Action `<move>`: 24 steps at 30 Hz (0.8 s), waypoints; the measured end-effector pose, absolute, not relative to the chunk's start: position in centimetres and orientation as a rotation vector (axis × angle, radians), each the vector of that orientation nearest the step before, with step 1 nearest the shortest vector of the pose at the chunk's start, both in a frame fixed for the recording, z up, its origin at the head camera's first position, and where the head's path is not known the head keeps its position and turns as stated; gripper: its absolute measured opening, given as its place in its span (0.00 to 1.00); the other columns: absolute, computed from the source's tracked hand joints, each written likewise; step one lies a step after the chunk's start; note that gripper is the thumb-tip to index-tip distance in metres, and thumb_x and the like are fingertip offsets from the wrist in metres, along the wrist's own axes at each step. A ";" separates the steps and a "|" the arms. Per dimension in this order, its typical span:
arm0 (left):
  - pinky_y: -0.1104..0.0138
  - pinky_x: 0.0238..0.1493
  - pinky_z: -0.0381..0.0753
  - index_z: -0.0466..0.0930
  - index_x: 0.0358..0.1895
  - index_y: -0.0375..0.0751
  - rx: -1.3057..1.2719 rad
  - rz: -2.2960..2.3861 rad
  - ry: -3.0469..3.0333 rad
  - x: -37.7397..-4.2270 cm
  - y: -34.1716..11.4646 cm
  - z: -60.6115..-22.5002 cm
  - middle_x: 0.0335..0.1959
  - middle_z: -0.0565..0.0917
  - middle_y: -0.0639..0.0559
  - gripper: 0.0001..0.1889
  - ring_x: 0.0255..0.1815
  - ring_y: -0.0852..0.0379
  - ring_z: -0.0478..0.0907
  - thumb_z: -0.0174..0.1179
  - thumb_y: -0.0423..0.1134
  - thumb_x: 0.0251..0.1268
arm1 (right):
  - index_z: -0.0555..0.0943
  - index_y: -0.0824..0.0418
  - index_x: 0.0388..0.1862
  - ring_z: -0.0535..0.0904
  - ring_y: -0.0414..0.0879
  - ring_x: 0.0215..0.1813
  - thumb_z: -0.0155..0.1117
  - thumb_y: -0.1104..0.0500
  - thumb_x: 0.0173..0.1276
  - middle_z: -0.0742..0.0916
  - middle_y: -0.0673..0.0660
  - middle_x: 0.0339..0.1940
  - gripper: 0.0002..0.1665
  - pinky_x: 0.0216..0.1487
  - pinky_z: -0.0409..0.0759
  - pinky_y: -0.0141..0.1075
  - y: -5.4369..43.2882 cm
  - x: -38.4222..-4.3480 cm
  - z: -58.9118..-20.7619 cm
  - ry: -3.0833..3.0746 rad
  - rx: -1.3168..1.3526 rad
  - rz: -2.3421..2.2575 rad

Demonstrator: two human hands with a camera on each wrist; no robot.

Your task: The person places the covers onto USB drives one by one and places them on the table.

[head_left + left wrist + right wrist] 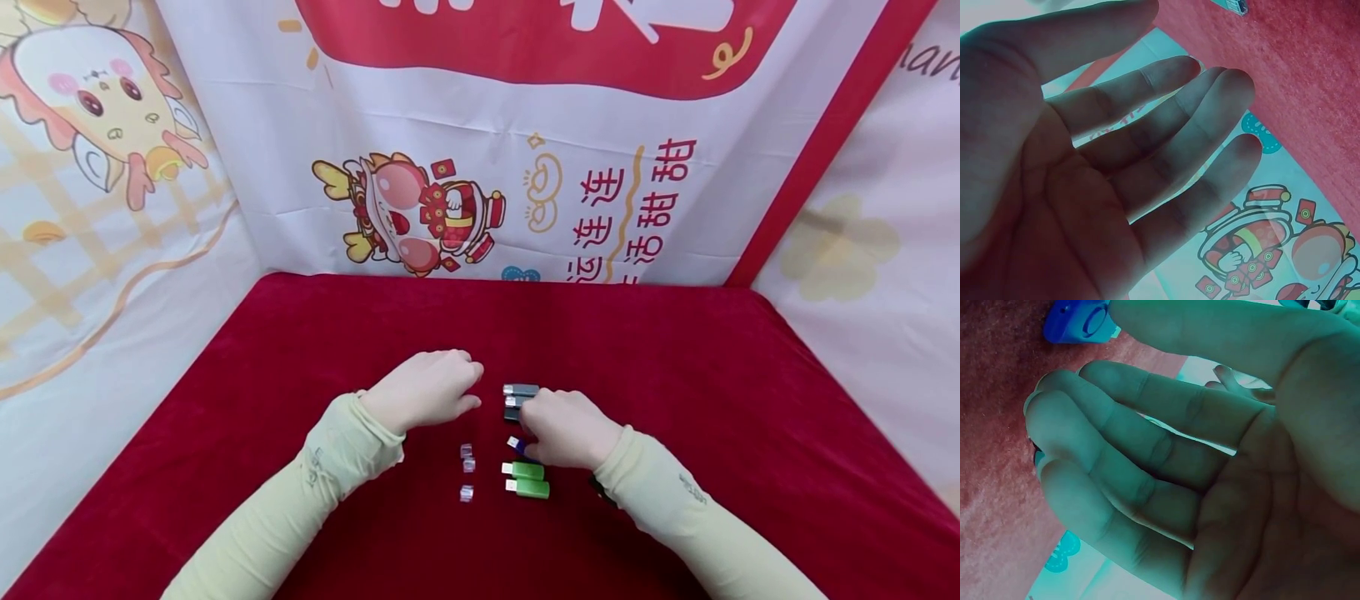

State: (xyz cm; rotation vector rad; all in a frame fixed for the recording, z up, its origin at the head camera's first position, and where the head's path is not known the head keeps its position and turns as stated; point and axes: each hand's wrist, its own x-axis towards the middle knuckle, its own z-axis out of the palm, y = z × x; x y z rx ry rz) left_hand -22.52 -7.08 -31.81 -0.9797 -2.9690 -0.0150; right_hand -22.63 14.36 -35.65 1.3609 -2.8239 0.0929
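Observation:
My left hand hovers over the cloth left of the row of USB sticks. Its fingers are loosely bent, with nothing between thumb and fingers in the left wrist view. My right hand is over the row, its thumb tip right at a blue USB stick, whose metal plug points left in the head view. The right fingers are relaxed and partly cover the grey USB sticks above. Two green USB sticks lie just below the blue one. Several small clear caps lie to the left.
A red cloth covers the table. Part of a small black object shows beside my right wrist. Printed white hangings stand behind the table and along both sides.

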 end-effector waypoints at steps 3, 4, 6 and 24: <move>0.65 0.35 0.80 0.82 0.36 0.44 -0.985 -0.020 -2.962 -22.5 -7.1 -31.8 0.29 0.79 0.53 0.10 0.31 0.57 0.77 0.69 0.45 0.61 | 0.67 0.52 0.09 0.66 0.39 0.16 0.77 0.59 0.50 0.68 0.45 0.10 0.26 0.16 0.67 0.35 14.3 -22.6 -35.8 -2.811 1.361 0.077; 0.65 0.35 0.80 0.82 0.36 0.44 -0.986 -0.020 -2.960 -22.5 -7.1 -31.8 0.29 0.79 0.53 0.10 0.31 0.57 0.77 0.69 0.45 0.61 | 0.67 0.51 0.09 0.66 0.39 0.16 0.77 0.58 0.50 0.68 0.45 0.10 0.26 0.17 0.68 0.35 14.3 -22.6 -35.8 -2.809 1.360 0.073; 0.65 0.35 0.80 0.82 0.36 0.44 -0.988 -0.018 -2.955 -22.5 -7.1 -31.8 0.29 0.79 0.53 0.10 0.31 0.57 0.76 0.69 0.45 0.61 | 0.67 0.51 0.09 0.66 0.39 0.16 0.77 0.58 0.50 0.68 0.45 0.10 0.26 0.17 0.68 0.35 14.3 -22.6 -35.8 -2.807 1.358 0.068; 0.66 0.34 0.79 0.82 0.36 0.44 -0.979 0.004 -2.961 -22.6 -7.1 -32.1 0.28 0.78 0.54 0.10 0.30 0.58 0.76 0.69 0.46 0.61 | 0.68 0.52 0.10 0.66 0.39 0.16 0.80 0.59 0.48 0.68 0.45 0.10 0.26 0.18 0.68 0.34 14.2 -22.9 -36.2 -2.801 1.404 0.045</move>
